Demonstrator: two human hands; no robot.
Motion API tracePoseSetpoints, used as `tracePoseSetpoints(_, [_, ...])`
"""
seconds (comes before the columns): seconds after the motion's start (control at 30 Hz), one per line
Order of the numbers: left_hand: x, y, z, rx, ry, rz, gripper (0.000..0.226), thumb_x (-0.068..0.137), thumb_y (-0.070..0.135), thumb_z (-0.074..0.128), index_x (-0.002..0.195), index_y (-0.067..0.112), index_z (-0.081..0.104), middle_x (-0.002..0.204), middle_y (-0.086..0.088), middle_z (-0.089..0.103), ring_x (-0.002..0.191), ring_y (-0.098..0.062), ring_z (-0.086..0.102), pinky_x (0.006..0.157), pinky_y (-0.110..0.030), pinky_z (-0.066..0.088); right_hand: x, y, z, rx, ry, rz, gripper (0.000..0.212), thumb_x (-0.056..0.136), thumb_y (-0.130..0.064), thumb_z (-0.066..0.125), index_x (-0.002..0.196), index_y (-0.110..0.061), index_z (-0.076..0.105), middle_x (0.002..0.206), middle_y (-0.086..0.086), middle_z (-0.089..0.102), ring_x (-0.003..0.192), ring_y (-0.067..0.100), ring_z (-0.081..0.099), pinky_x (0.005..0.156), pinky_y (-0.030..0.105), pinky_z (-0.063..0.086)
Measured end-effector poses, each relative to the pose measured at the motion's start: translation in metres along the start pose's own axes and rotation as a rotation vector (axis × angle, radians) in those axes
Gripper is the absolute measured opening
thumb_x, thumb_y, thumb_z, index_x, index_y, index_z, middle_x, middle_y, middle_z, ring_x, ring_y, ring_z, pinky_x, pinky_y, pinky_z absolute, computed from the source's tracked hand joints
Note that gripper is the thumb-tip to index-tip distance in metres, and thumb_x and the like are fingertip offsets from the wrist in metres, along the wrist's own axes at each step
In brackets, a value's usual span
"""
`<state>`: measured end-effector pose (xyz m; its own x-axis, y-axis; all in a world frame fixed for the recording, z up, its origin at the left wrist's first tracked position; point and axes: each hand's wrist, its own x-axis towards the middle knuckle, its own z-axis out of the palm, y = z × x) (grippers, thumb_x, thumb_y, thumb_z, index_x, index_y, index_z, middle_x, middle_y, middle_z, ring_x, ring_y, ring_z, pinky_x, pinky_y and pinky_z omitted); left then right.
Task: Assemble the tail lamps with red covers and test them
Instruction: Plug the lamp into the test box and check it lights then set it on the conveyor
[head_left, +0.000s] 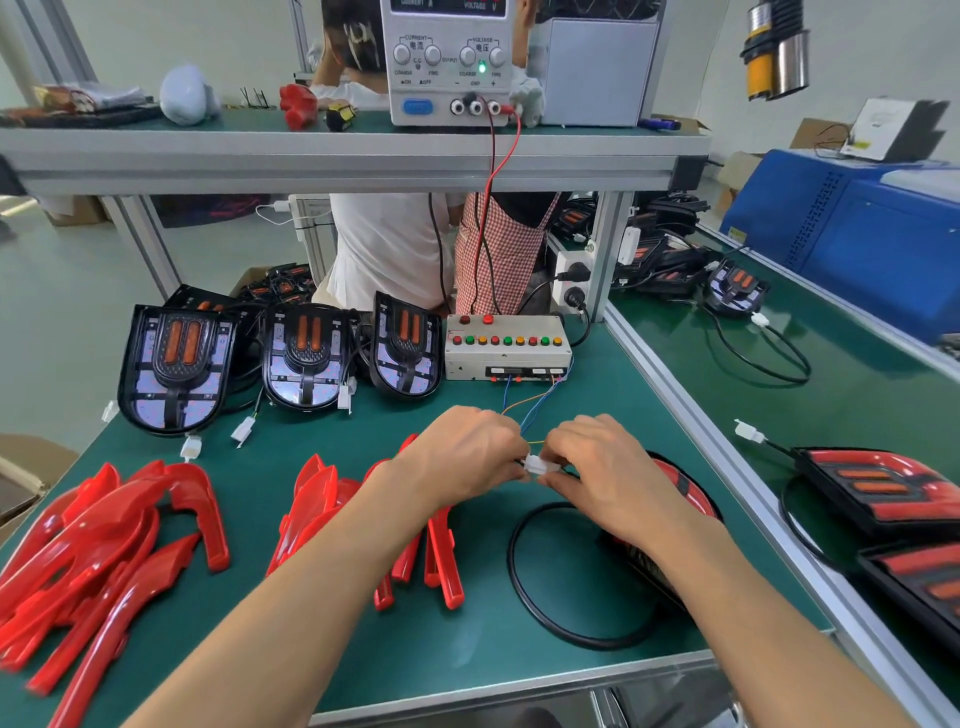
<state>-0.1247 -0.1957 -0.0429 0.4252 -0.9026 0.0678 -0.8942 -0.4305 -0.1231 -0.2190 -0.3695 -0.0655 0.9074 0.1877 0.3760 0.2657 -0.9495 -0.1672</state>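
My left hand and my right hand meet over the green mat, both pinching a white connector between them. Coloured wires run from it up to the test box with its row of coloured buttons. Under my right forearm lies a tail lamp with a red cover, mostly hidden; its black cable loops on the mat. Loose red covers are heaped at the left, and more red covers lie under my left forearm. Three uncovered lamp bases stand in a row behind.
A power supply sits on the shelf above, red and black leads running down to the test box. A person stands across the bench. Finished red lamps lie on the neighbouring bench at right, past an aluminium rail.
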Motion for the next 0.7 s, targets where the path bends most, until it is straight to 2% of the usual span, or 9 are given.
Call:
tracePoseSetpoints(0.27, [-0.003,-0.001,0.010,0.008,0.044,0.038,0.039,0.107,0.043,0.039,0.110,0.015,0.066,0.101,-0.002,0.061,0.101,-0.025,0.058,0.080,-0.036,0.041,-0.002,-0.001,-0.001,0.009,-0.001,-0.023,0.021,0.087,-0.022,0.079,0.081,-0.011,0.062,0.077,0.000,0.062,0.074,0.025,0.054,0.071,0.035,0.038])
tracePoseSetpoints(0.5, [-0.007,-0.002,0.018,-0.158,0.155,0.094,0.027,0.102,0.028,0.057,0.095,0.005,0.068,0.087,-0.011,0.061,0.085,-0.034,0.060,0.074,-0.042,0.043,0.000,0.000,0.002,-0.006,-0.011,-0.060,0.023,0.090,-0.024,0.076,0.080,-0.011,0.060,0.074,0.002,0.059,0.073,0.027,0.054,0.072,0.038,0.041])
tracePoseSetpoints(0.7, [-0.007,-0.003,0.024,-0.202,0.182,0.064,0.026,0.099,0.028,0.061,0.093,0.004,0.069,0.083,-0.011,0.061,0.080,-0.035,0.060,0.070,-0.041,0.042,0.001,0.001,0.001,-0.011,-0.002,-0.051,0.028,0.093,-0.031,0.072,0.080,-0.009,0.061,0.074,0.003,0.060,0.074,0.027,0.054,0.074,0.037,0.039])
